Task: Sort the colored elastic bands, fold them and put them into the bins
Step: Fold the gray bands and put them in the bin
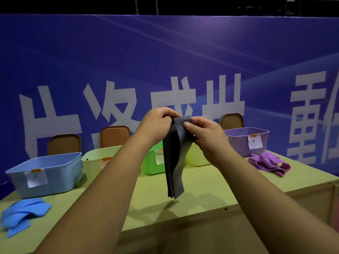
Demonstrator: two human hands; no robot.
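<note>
A dark grey elastic band (pixel 173 167) hangs folded in several layers above the table's middle. My left hand (pixel 157 123) grips its top from the left, and my right hand (pixel 205 134) pinches the same top from the right, thumb on the front layer. Along the back of the table stand a blue bin (pixel 60 173), a pale yellow bin (pixel 95 158), a green bin (pixel 152 165), a yellow-green bin (pixel 196 158) and a purple bin (pixel 244 140). Blue bands (pixel 22 217) lie piled at the front left. Purple bands (pixel 267 162) lie before the purple bin.
The light green table (pixel 201 189) has its front edge near me and its right edge close past the purple bands. Brown chair backs (pixel 64 143) stand behind the bins against a blue banner wall (pixel 165 61).
</note>
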